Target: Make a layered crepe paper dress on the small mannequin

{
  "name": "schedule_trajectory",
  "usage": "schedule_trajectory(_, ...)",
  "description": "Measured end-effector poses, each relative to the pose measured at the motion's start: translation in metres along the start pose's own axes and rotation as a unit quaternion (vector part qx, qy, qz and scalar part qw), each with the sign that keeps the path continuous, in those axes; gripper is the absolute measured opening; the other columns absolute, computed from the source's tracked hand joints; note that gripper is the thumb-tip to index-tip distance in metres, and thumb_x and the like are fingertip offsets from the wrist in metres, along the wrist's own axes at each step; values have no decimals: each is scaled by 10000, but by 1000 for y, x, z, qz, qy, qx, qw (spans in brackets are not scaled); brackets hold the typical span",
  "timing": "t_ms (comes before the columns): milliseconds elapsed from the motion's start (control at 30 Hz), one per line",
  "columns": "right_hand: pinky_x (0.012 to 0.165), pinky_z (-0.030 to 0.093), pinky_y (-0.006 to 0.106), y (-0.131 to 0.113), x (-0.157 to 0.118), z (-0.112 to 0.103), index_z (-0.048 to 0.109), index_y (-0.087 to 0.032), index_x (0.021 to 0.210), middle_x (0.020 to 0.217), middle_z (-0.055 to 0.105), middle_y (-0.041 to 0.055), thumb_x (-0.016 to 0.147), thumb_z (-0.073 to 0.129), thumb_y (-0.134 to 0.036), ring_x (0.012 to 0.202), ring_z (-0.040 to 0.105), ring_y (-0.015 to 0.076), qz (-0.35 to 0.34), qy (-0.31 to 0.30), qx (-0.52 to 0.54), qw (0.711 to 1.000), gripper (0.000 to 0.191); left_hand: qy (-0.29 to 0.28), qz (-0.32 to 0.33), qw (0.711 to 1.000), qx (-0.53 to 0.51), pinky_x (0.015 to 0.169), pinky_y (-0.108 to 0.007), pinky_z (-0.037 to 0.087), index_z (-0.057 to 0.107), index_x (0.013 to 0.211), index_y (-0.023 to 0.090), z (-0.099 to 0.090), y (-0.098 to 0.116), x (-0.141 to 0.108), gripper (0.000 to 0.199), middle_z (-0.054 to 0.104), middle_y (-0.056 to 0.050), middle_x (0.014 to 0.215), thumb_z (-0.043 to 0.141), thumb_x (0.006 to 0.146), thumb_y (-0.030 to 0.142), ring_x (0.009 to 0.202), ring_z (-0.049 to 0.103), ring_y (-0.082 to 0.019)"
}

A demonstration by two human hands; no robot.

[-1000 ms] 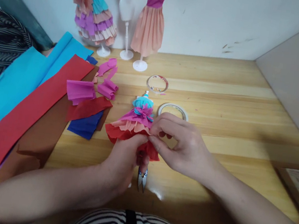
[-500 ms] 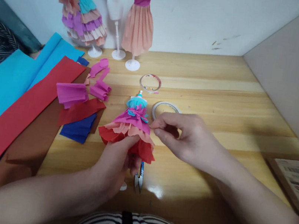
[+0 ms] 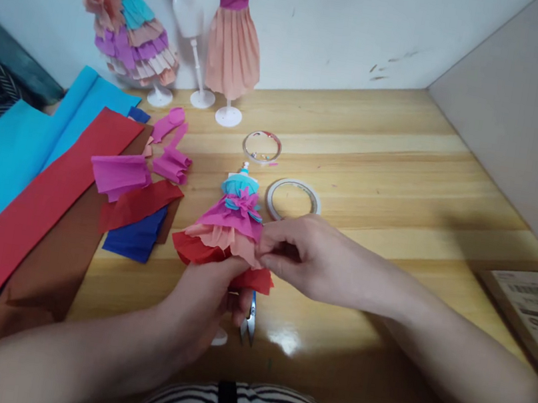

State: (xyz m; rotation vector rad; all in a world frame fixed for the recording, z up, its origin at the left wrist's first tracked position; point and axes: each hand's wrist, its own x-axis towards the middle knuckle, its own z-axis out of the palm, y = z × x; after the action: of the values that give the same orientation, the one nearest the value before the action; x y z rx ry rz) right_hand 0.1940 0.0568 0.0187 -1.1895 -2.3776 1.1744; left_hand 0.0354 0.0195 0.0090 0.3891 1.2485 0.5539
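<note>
A small dress form wears a layered crepe paper dress [image 3: 233, 220], blue at the top, then magenta, peach and red. My left hand [image 3: 207, 293] is closed around its lower part, with the thumb on the red and peach layers; its white base shows below. At the dress's right side, my right hand [image 3: 296, 253] pinches the edge of the peach layer between thumb and forefinger. Partly under the dress lie small scissors [image 3: 249, 323] with blue handles, blades toward me. A roll of white tape [image 3: 317, 202] rests just beyond my right hand.
Crepe paper sheets in blue [image 3: 86, 100], red [image 3: 39, 214] and brown [image 3: 52, 263] cover the left side, with magenta scraps [image 3: 121, 174] beside them. Three dress forms, one with a peach skirt [image 3: 234, 55], stand by the wall. A ring-shaped roll [image 3: 262, 147] lies behind. A framed board [image 3: 536, 309] is at right.
My right hand has moved in from beside the dress onto the peach layer's edge. The left hand keeps its hold. The whole view has shifted slightly.
</note>
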Motion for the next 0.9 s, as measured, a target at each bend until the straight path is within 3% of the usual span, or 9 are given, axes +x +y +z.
schedule_trajectory(100,480,248,211,2,0,-1,520,-165,611,554,442,-54,775,478,-70,499,367,68,3,13,-11,1000,194,1,-7,1000,13,345,-164,294,534,656,148,-1,0,-1,138,461,26,429,506,771,220,353,378,-66)
schedule_trajectory(267,512,294,206,-1,-2,-2,560,-165,677,624,535,-38,794,469,-58,552,432,76,-25,-33,20,999,183,-9,9,1000,19,348,-160,314,554,729,147,-4,1,-1,68,484,32,477,533,754,207,379,405,-70)
schedule_trajectory(500,517,323,205,1,-2,1,621,-163,796,622,542,-40,800,527,-83,545,449,79,-3,93,14,996,123,-12,10,999,45,358,-182,360,519,711,166,-7,2,-9,96,501,21,452,526,766,246,387,433,-93)
schedule_trajectory(700,600,378,223,2,0,8,620,-155,838,757,566,17,812,469,-18,668,499,108,-105,168,-39,979,206,-13,-6,1000,18,361,-188,360,506,724,171,-6,0,-9,76,500,20,449,531,741,241,387,436,-98)
schedule_trajectory(900,628,387,229,5,1,9,621,-152,795,829,564,44,749,432,42,766,528,133,-132,83,-54,986,275,-33,6,999,-6,361,-193,376,514,754,162,-5,-1,-8,91,502,18,483,485,787,242,386,447,-99)
